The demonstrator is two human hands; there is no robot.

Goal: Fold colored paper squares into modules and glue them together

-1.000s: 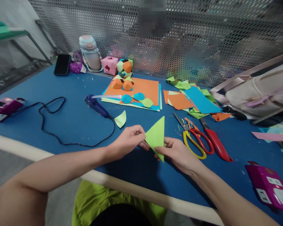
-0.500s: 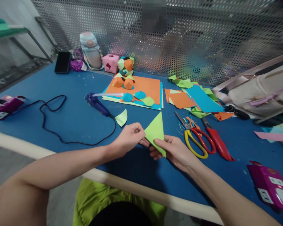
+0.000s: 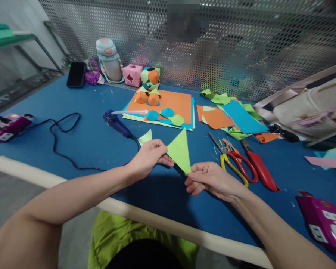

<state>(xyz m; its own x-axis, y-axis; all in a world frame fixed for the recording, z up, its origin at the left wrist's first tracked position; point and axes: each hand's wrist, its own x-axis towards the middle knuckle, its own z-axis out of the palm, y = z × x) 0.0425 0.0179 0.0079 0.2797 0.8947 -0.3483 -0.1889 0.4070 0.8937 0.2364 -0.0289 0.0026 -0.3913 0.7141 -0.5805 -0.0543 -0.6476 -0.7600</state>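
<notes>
A light green sheet of paper folded into a triangle (image 3: 180, 149) is held up over the blue table (image 3: 162, 201). My left hand (image 3: 149, 157) pinches its left edge between thumb and fingers. At the lower corner, my right hand (image 3: 208, 179) grips the paper between thumb and forefinger. Just behind my left hand lies a small pale green folded paper piece (image 3: 146, 137), partly covered by it. A blue glue gun (image 3: 117, 125) with a clear glue stick rests on its side to the left of that piece.
Scissors (image 3: 235, 160) and a red-handled cutter (image 3: 260, 168) lie right of my hands. Stacked coloured paper (image 3: 182, 101) bears several small folded pieces. Farther back stand a bottle (image 3: 110, 63) and a pink paper cube (image 3: 132, 74). Purple power strips (image 3: 322, 220) sit at the sides; a cord crosses the left.
My right hand has slid down to the triangle's lower corner, where its thumb earlier lay across the paper. The triangle and my left hand have shifted slightly left.
</notes>
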